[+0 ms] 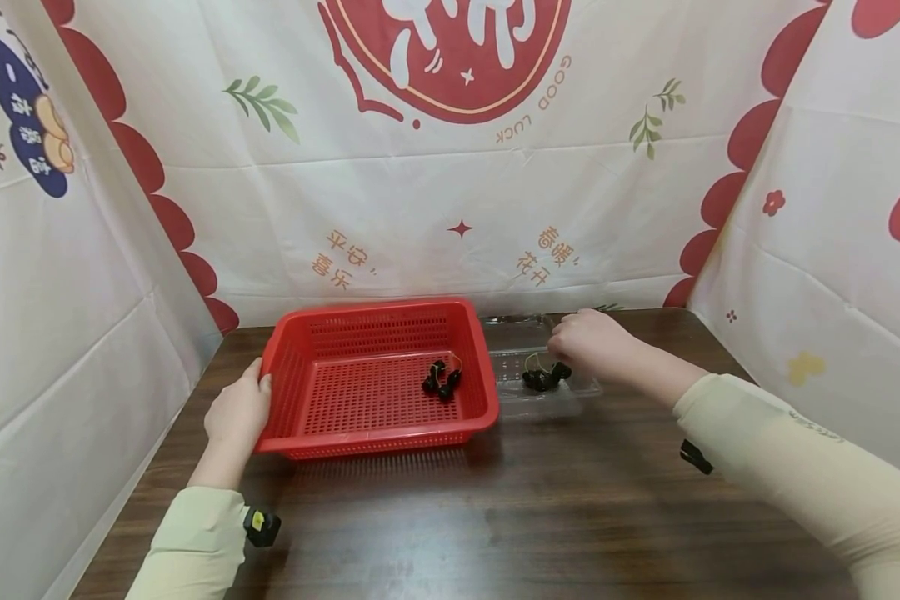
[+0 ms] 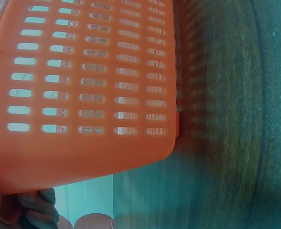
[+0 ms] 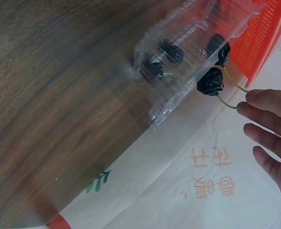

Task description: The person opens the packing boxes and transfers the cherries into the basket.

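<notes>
My left hand (image 1: 237, 410) grips the left rim of a red plastic basket (image 1: 390, 438); in the left wrist view its fingers (image 2: 39, 206) curl under the rim. Several small black cherries (image 1: 444, 383) lie at the basket's right end. Above a clear plastic box (image 1: 528, 407), my right hand (image 1: 594, 340) pinches the thin green stems of two dark cherries (image 3: 210, 82) between thumb and forefinger. These hang beside the box's edge in the right wrist view, skins wrinkled and shiny. More black cherries (image 3: 152, 71) lie inside the box.
Both containers stand side by side on a dark wooden table (image 1: 450, 517), near its back edge. A printed white cloth (image 1: 420, 192) hangs behind, and similar cloth closes off the left and right sides.
</notes>
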Demonstrator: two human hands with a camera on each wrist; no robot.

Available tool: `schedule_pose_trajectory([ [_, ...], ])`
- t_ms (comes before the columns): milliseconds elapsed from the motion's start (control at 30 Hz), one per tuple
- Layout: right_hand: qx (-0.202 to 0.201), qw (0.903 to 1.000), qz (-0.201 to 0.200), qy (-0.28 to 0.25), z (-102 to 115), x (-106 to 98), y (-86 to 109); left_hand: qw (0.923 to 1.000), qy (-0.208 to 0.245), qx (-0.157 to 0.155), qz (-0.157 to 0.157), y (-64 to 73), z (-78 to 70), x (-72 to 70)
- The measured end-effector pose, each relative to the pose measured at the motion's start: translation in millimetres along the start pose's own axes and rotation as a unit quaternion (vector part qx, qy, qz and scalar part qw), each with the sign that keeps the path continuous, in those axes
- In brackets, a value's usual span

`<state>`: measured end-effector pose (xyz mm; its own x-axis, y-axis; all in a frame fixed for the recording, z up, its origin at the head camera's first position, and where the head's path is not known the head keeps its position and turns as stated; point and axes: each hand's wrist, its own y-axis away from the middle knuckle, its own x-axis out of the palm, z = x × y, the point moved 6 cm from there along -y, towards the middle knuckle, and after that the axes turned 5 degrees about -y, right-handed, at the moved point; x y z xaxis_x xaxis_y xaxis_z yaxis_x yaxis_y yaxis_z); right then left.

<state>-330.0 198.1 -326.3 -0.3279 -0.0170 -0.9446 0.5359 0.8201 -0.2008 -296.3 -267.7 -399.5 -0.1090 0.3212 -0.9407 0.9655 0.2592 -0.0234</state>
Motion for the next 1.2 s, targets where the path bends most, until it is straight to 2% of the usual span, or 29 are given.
schedule_pose_trajectory([
  [300, 0.033, 0.9986, -0.038, 0.019, 0, -16, -3.5, 1.0, 0.002, 0.0, 0.001, -0.4, -1.0, 0.4],
  [433, 0.045, 0.9963, -0.071, 0.021, 3, -23, -8.8, 1.0, 0.001, -0.002, 0.0, -0.8, -0.9, -0.5],
  [633, 0.034, 0.9901, -0.135, 0.02, 13, -34, -18.8, 1.0, 0.001, -0.007, 0.0, -1.7, 0.2, 0.0],
  [900, 0.012, 0.9753, -0.22, 0.006, 24, -46, -30.3, 1.0, 0.0, -0.008, 0.003, -2.5, 1.2, 1.6],
  [1067, 0.005, 0.969, -0.246, -0.017, 30, -50, -38.9, 0.9999, 0.001, -0.01, 0.004, -2.5, 0.7, 1.3],
  [1200, 0.011, 0.9679, -0.246, -0.051, 35, -50, -47.0, 0.9999, 0.001, -0.01, 0.005, -2.7, 0.7, 1.8],
])
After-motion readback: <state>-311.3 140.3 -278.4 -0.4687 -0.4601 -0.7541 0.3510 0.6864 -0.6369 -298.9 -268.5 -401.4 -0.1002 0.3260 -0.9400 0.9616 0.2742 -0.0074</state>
